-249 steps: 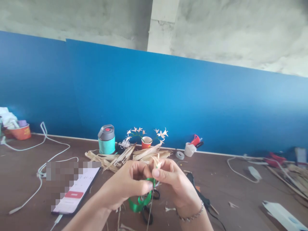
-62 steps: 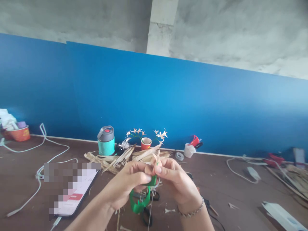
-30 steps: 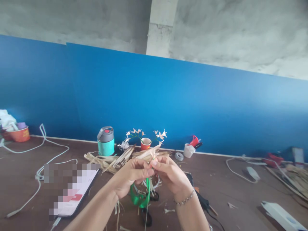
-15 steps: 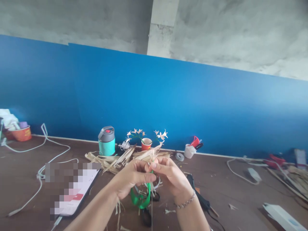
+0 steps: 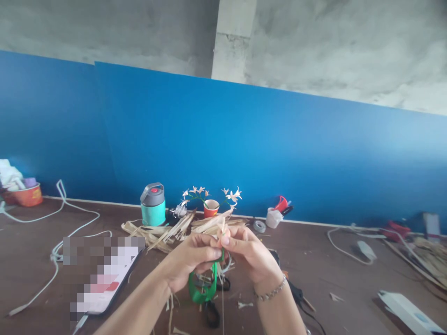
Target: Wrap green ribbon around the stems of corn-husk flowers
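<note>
Both hands meet above the middle of the table. My right hand (image 5: 246, 249) pinches a small pale husk flower (image 5: 224, 225) just below its petals, between thumb and fingertips. Against it, my left hand (image 5: 197, 253) has its fingers closed on a green tape (image 5: 206, 294), which hangs down in a loop. Some green shows on the stem under the flower, and a thin pale wire (image 5: 223, 309) runs straight down from it. The exact finger contact is partly hidden. Below the hands lie black-handled scissors (image 5: 212, 317) and pale scraps.
Dried husks (image 5: 155, 235) lie behind the hands, near a turquoise jar (image 5: 152, 213) and a red paper cup (image 5: 211, 211) with finished flower stems. A tape roll (image 5: 259, 226) and white cup (image 5: 274, 217) stand right. A phone (image 5: 111, 284) and white cable (image 5: 57, 249) lie left.
The flower has turned in the fingers and looks narrower, and the green below it shows more. Both hands stay together in nearly the same place. The view has shifted slightly.
</note>
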`<action>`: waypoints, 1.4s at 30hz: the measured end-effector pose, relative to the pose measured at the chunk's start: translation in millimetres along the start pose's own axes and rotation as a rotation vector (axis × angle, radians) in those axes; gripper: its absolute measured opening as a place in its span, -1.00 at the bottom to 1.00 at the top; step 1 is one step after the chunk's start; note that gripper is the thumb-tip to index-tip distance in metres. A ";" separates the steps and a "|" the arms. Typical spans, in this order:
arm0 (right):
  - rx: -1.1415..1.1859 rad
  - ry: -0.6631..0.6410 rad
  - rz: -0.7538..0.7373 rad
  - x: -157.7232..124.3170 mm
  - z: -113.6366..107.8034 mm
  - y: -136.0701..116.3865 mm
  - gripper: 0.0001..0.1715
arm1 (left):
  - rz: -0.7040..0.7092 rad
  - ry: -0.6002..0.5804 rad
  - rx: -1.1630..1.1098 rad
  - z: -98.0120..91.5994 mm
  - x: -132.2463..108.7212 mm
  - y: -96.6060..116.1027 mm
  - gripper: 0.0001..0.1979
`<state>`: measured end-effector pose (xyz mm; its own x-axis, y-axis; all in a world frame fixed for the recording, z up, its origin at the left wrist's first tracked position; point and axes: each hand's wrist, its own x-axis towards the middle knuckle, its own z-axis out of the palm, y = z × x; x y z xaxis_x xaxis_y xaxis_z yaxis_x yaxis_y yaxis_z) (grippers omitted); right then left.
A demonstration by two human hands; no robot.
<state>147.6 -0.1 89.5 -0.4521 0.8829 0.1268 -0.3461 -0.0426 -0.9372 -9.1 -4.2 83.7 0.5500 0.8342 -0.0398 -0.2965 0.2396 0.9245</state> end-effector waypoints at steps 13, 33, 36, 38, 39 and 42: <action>-0.013 -0.106 -0.006 -2.0 -2.7 -1.4 -0.77 | 0.013 -0.029 0.018 1.8 0.5 1.1 -0.92; 0.048 0.056 -0.011 1.0 1.4 -0.7 -0.76 | 0.124 0.121 0.256 9.3 -2.1 3.8 -0.81; 0.016 0.076 -0.008 -0.6 4.5 -3.3 -0.74 | 0.111 0.119 0.272 10.3 -4.0 6.2 -0.83; -0.002 0.074 -0.009 -1.3 6.1 -4.0 -0.73 | 0.102 0.098 0.261 10.7 -5.1 7.6 -0.83; -0.008 0.073 -0.008 -1.4 6.8 -4.0 -0.72 | 0.098 0.083 0.251 10.7 -5.7 8.1 -0.83; -0.025 0.087 -0.001 -1.1 8.7 -3.0 -0.70 | 0.083 0.036 0.225 9.7 -6.7 8.6 -0.85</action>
<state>142.0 -5.0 95.0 -0.3781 0.9204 0.0998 -0.3255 -0.0312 -0.9450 -7.8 -12.5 95.6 0.5015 0.8646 0.0301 -0.1563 0.0564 0.9861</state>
